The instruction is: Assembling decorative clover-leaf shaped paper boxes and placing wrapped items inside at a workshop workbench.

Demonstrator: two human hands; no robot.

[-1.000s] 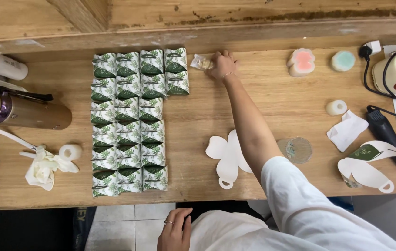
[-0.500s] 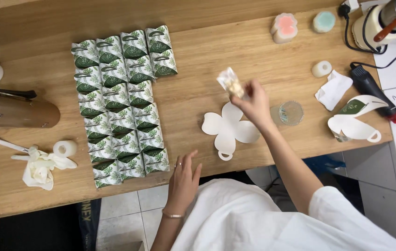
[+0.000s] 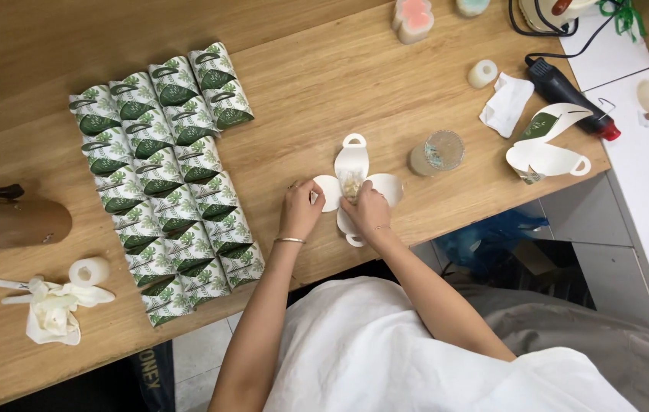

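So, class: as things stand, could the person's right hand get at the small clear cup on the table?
Probably yes. The small clear cup stands just beyond the right hand, with only a petal of the white flower-shaped box blank and bare wooden table between. The hand is busy on the blank, though.

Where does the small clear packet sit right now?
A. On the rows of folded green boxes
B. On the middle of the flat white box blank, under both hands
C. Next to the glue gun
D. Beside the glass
B: the packet lies on the centre of the white blank, with the left hand and right hand at its edges.
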